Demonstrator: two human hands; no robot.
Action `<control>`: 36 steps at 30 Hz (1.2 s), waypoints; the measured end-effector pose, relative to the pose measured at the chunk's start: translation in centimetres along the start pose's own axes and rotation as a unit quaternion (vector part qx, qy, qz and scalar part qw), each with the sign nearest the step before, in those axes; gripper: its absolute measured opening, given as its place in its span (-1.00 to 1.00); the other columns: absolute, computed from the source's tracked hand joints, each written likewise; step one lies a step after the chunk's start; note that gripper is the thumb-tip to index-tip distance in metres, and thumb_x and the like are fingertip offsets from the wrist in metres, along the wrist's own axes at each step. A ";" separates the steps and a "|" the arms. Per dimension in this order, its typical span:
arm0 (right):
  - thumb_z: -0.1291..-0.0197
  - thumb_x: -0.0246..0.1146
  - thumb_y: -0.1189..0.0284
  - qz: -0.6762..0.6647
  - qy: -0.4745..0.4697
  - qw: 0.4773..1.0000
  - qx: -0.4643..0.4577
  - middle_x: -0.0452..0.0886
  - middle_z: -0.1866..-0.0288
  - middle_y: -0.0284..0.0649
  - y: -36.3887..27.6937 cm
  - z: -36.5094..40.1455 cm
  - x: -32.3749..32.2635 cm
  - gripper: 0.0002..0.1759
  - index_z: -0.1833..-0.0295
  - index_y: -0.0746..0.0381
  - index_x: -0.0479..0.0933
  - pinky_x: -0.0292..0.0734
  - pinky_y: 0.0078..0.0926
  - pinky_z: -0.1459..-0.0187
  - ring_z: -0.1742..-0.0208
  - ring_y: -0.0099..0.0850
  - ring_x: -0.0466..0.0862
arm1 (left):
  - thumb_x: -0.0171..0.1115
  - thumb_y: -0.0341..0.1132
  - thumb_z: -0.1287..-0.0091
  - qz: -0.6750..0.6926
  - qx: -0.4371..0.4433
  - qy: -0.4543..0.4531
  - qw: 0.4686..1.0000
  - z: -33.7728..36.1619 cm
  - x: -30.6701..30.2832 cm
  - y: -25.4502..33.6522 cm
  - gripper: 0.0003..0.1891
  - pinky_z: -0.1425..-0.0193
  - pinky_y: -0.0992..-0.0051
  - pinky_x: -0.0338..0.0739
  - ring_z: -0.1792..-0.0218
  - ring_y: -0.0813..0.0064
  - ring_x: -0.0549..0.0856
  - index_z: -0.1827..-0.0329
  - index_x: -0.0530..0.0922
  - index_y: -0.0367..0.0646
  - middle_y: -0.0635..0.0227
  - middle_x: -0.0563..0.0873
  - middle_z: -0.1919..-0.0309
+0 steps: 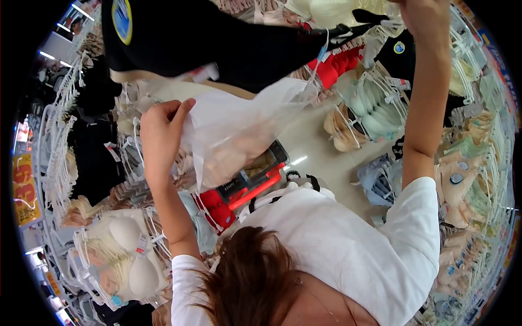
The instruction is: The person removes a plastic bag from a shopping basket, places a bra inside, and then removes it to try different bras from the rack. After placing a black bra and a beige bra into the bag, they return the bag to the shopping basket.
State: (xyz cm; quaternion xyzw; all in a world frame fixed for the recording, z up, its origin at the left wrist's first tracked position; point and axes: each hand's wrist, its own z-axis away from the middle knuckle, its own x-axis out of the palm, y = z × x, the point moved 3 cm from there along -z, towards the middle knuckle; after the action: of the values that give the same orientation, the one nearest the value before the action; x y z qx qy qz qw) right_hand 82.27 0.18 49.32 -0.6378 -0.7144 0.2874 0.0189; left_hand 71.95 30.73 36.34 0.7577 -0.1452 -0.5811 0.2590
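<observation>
My left hand [162, 127] pinches the edge of a translucent white plastic bag [234, 114] between thumb and fingers. The bag hangs open-sided and wrinkled, and beige things show through it. Just above it, a black bra [196, 41] with a beige edge, a tag and a round yellow-and-blue sticker stretches across the top of the view. One strap runs right to a pale hanger end [392, 23]. There my right hand [427, 19] is raised and closed around the hanger, its fingers partly cut off by the frame edge.
A dark shopping basket [269, 163] with a red handle [255, 189] stands below the bag. Racks of hanging bras line both sides, with cream ones [128, 255] at left and pale green ones [375, 106] at right. Tiled floor [310, 149] shows between them.
</observation>
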 end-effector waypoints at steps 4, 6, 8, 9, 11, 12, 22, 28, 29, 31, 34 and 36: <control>-0.36 0.07 0.24 0.045 0.003 0.999 0.027 0.24 0.75 -0.53 1.1 1.2 0.8 -0.63 0.28 0.34 0.58 0.03 -0.75 0.68 0.73 -0.77 0.18 | 0.25 -0.24 -0.19 0.009 0.000 0.008 1.000 0.3 0.0 -0.3 -0.65 0.59 0.40 0.16 0.73 0.47 0.22 0.53 0.48 -0.45 0.21 0.31 0.80; -0.36 0.08 0.24 0.024 0.000 0.998 0.050 0.26 0.74 -0.52 1.8 1.8 1.0 -0.62 0.28 0.35 0.59 0.05 -0.74 0.68 0.73 -0.76 0.20 | 0.25 -0.27 -0.19 0.009 0.001 0.014 1.000 0.3 0.1 -0.7 -0.67 0.58 0.43 0.19 0.73 0.49 0.25 0.48 0.51 -0.46 0.24 0.34 0.81; -0.35 0.09 0.24 0.022 0.003 0.999 0.050 0.28 0.73 -0.50 2.7 2.5 0.7 -0.62 0.27 0.38 0.58 0.08 -0.74 0.67 0.72 -0.75 0.21 | 0.24 -0.27 -0.20 0.009 -0.005 0.020 1.000 0.3 0.0 -0.9 -0.67 0.57 0.44 0.20 0.72 0.51 0.25 0.47 0.51 -0.47 0.25 0.35 0.80; -0.35 0.10 0.24 0.004 0.005 0.999 0.051 0.29 0.72 -0.49 3.5 2.9 0.4 -0.61 0.26 0.39 0.58 0.08 -0.74 0.67 0.72 -0.75 0.21 | 0.23 -0.27 -0.21 0.011 -0.013 0.024 1.000 0.3 -0.2 -1.0 -0.67 0.57 0.45 0.21 0.71 0.52 0.26 0.46 0.52 -0.48 0.26 0.37 0.79; -0.35 0.09 0.27 -0.012 0.003 0.999 0.046 0.31 0.72 -0.45 5.3 3.8 -0.3 -0.61 0.27 0.43 0.57 0.12 -0.72 0.64 0.70 -0.72 0.24 | 0.21 -0.27 -0.24 0.039 -0.022 0.025 0.999 0.3 -0.4 -1.4 -0.67 0.56 0.45 0.21 0.70 0.52 0.25 0.46 0.50 -0.48 0.25 0.37 0.78; -0.35 0.09 0.27 -0.013 0.002 0.999 0.044 0.31 0.72 -0.45 6.1 4.4 -0.8 -0.61 0.27 0.43 0.57 0.12 -0.72 0.64 0.70 -0.72 0.24 | 0.18 -0.27 -0.26 0.070 -0.032 0.024 0.997 0.3 -0.5 -1.8 -0.66 0.56 0.44 0.20 0.69 0.52 0.25 0.46 0.48 -0.48 0.24 0.38 0.77; -0.32 0.05 0.27 -0.161 -0.094 0.967 0.175 0.34 0.57 -0.38 14.3 10.1 -5.1 -0.58 0.21 0.50 0.53 -0.01 -0.62 0.53 0.60 -0.67 0.14 | 0.04 -0.30 -0.37 0.090 0.051 0.029 0.994 -1.2 0.1 -3.8 -0.70 0.51 0.45 0.19 0.58 0.60 0.21 0.37 0.45 -0.45 0.32 0.27 0.71; -0.27 0.10 0.22 -0.203 -0.142 0.943 0.222 0.44 0.48 -0.33 15.3 9.5 -6.3 -0.56 0.27 0.47 0.55 0.04 -0.60 0.52 0.60 -0.65 0.17 | 0.03 -0.29 -0.37 0.099 0.026 0.016 0.995 -1.3 -1.6 -3.6 -0.73 0.52 0.51 0.14 0.57 0.65 0.22 0.28 0.48 -0.42 0.40 0.28 0.69; -0.26 0.12 0.21 -0.203 -0.157 0.940 0.227 0.45 0.48 -0.33 15.4 9.3 -6.4 -0.58 0.29 0.44 0.54 0.05 -0.61 0.52 0.60 -0.65 0.17 | 0.05 -0.29 -0.37 0.092 0.025 0.014 0.995 -1.4 -1.8 -3.6 -0.72 0.52 0.52 0.15 0.57 0.66 0.24 0.30 0.49 -0.42 0.42 0.31 0.69; -0.23 0.15 0.19 -0.182 -0.179 0.939 0.233 0.46 0.49 -0.31 14.9 8.6 -6.4 -0.60 0.36 0.38 0.52 0.07 -0.61 0.52 0.61 -0.65 0.18 | 0.06 -0.28 -0.37 0.088 0.028 0.034 0.995 -1.5 -2.1 -3.4 -0.71 0.52 0.52 0.15 0.57 0.66 0.24 0.30 0.49 -0.43 0.42 0.32 0.70; -0.21 0.16 0.17 -0.205 -0.205 0.929 0.232 0.46 0.48 -0.32 15.2 7.7 -6.8 -0.59 0.33 0.38 0.52 0.07 -0.62 0.52 0.61 -0.66 0.18 | 0.09 -0.24 -0.37 0.075 0.024 0.068 0.995 -1.4 -3.0 -3.4 -0.69 0.53 0.52 0.16 0.58 0.67 0.26 0.28 0.52 -0.42 0.42 0.35 0.70; -0.21 0.15 0.15 -0.231 -0.218 0.920 0.228 0.43 0.52 -0.35 15.7 7.5 -7.2 -0.57 0.30 0.39 0.52 0.05 -0.62 0.53 0.62 -0.67 0.18 | 0.09 -0.22 -0.37 0.030 -0.018 0.068 0.997 -1.5 -3.6 -3.9 -0.68 0.52 0.54 0.19 0.57 0.67 0.27 0.23 0.54 -0.42 0.41 0.37 0.68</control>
State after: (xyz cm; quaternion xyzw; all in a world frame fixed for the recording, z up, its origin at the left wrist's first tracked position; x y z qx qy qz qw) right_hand 94.77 -8.99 38.67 -0.3551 -0.7435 0.5619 0.0740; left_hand 72.02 36.13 37.38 0.7859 -0.1391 -0.5231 0.2990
